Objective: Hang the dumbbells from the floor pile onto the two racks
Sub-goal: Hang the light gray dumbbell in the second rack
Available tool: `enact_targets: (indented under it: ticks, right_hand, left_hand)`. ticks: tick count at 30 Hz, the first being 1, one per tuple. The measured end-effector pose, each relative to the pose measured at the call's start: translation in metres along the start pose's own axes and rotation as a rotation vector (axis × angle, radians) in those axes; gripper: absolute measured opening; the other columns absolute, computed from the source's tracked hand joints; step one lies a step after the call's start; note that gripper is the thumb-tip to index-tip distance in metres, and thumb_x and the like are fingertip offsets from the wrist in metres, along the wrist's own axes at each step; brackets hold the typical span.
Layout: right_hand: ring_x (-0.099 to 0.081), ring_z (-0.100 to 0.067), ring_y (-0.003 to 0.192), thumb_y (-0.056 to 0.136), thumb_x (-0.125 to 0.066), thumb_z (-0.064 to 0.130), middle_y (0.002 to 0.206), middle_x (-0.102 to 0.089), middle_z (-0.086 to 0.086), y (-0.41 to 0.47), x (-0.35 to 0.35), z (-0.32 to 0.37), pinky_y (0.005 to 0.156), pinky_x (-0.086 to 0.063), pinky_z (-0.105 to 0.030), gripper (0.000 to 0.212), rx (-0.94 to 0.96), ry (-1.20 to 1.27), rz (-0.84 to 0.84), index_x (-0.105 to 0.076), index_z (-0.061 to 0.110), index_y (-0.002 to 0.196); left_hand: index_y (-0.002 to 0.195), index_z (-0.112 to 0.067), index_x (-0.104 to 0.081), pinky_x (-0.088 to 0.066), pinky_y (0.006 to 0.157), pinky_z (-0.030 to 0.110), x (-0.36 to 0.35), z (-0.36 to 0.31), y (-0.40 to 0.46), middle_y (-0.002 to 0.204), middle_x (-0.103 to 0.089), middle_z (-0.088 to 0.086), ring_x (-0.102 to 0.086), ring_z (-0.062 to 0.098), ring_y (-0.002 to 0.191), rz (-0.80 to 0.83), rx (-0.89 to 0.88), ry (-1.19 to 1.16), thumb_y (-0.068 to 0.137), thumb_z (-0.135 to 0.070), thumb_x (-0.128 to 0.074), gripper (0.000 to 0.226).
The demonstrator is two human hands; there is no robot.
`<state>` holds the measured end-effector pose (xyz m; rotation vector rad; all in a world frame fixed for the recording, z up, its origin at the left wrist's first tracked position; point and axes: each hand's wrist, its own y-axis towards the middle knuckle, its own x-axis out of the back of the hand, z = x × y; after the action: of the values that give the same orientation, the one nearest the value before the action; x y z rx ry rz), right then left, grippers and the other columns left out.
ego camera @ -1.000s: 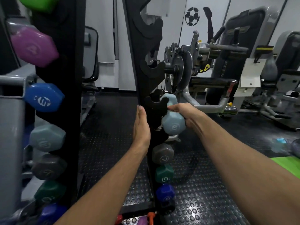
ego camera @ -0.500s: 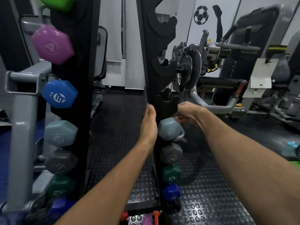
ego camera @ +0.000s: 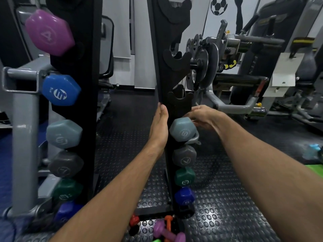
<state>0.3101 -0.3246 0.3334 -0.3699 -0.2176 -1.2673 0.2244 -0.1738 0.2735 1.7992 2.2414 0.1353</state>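
Observation:
The right rack point(ego camera: 161, 67) carries a light blue dumbbell point(ego camera: 181, 130) in a cradle, above a grey one point(ego camera: 184, 157), a green one point(ego camera: 185, 177) and a blue one point(ego camera: 184, 196). My right hand point(ego camera: 202, 117) reaches behind the light blue dumbbell's head, fingers curled at its handle. My left hand point(ego camera: 160, 126) lies flat against this rack's post. Two cradles point(ego camera: 176, 58) above hold nothing. The left rack point(ego camera: 87, 67) holds several dumbbells, a purple one point(ego camera: 49, 32) highest in view. The floor pile point(ego camera: 164, 231) lies at the right rack's foot.
A grey metal frame point(ego camera: 24, 119) stands at the far left. A weight machine point(ego camera: 227, 49) with plates stands just behind the right rack. A green mat point(ego camera: 314, 169) lies at the right edge on the studded rubber floor point(ego camera: 218, 198).
My right hand has lowered the light blue dumbbell into its cradle on the right rack. My left hand has stayed on the post. The view has moved closer.

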Motion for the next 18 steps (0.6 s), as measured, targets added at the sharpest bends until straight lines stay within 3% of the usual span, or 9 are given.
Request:
enact_targets:
  ticks: [4, 7, 9, 12, 14, 16, 18]
  right_hand:
    - [-0.067, -0.017, 0.07, 0.094, -0.064, -0.003, 0.086, -0.074, -0.012, 0.0, -0.003, -0.007, 0.068, -0.055, -0.027, 0.013, 0.033, 0.046, -0.029, -0.075, 0.002, 0.09]
    - [-0.064, -0.009, 0.054, 0.096, -0.062, 0.0, 0.073, -0.072, -0.008, -0.005, -0.007, -0.014, 0.051, -0.051, -0.02, 0.014, 0.088, 0.065, -0.091, -0.073, 0.002, 0.088]
    - [-0.056, -0.006, 0.047, 0.096, -0.062, 0.001, 0.067, -0.068, -0.004, -0.009, -0.011, -0.022, 0.046, -0.044, -0.018, 0.014, 0.126, 0.154, -0.131, -0.073, 0.003, 0.088]
    - [-0.057, -0.009, 0.056, 0.096, -0.066, 0.012, 0.077, -0.068, -0.005, -0.018, -0.019, -0.032, 0.051, -0.045, -0.019, 0.01, 0.175, 0.273, -0.245, -0.075, 0.008, 0.096]
    - [-0.064, -0.007, 0.065, 0.1, -0.064, 0.024, 0.081, -0.071, 0.001, -0.031, -0.026, -0.038, 0.054, -0.05, -0.019, 0.017, 0.198, 0.299, -0.336, -0.074, 0.011, 0.105]
    - [-0.07, -0.009, 0.088, 0.101, -0.061, 0.033, 0.098, -0.073, 0.003, -0.046, -0.034, -0.047, 0.073, -0.058, -0.025, 0.025, 0.238, 0.272, -0.448, -0.07, 0.016, 0.119]
    - [-0.066, -0.006, 0.102, 0.1, -0.061, 0.038, 0.11, -0.07, 0.006, -0.064, -0.044, -0.063, 0.084, -0.055, -0.024, 0.033, 0.276, 0.196, -0.56, -0.066, 0.022, 0.128]
  left_hand:
    - [0.164, -0.037, -0.022, -0.028, 0.119, 0.029, 0.007, 0.0, -0.002, 0.165, -0.029, -0.019, -0.032, -0.004, 0.141, 0.028, 0.004, 0.006, 0.105, -0.057, -0.043, 0.065]
    - [0.161, -0.036, -0.031, -0.037, 0.103, 0.023, 0.013, -0.003, -0.006, 0.143, -0.045, -0.028, -0.045, -0.019, 0.114, 0.029, -0.007, 0.033, 0.108, -0.045, -0.046, 0.056]
    - [0.158, -0.034, -0.037, -0.043, 0.101, 0.025, 0.016, -0.003, -0.009, 0.134, -0.054, -0.03, -0.052, -0.018, 0.108, 0.012, 0.005, 0.036, 0.107, -0.042, -0.05, 0.054]
    - [0.164, -0.028, -0.023, -0.04, 0.109, 0.025, 0.019, -0.002, -0.016, 0.154, -0.049, -0.01, -0.048, -0.003, 0.129, 0.01, 0.024, 0.076, 0.104, -0.043, -0.056, 0.07]
    - [0.165, -0.027, -0.018, -0.036, 0.096, 0.012, 0.022, -0.001, -0.021, 0.158, -0.045, -0.004, -0.044, -0.001, 0.128, 0.021, 0.026, 0.137, 0.102, -0.044, -0.059, 0.077]
    - [0.164, -0.026, -0.023, -0.034, 0.092, 0.011, 0.029, 0.005, -0.027, 0.158, -0.045, -0.002, -0.044, -0.001, 0.127, 0.03, 0.026, 0.198, 0.101, -0.046, -0.06, 0.076]
    - [0.161, -0.025, -0.032, -0.037, 0.091, 0.01, 0.036, 0.016, -0.035, 0.155, -0.049, -0.002, -0.048, 0.0, 0.125, 0.026, 0.037, 0.255, 0.101, -0.046, -0.06, 0.07]
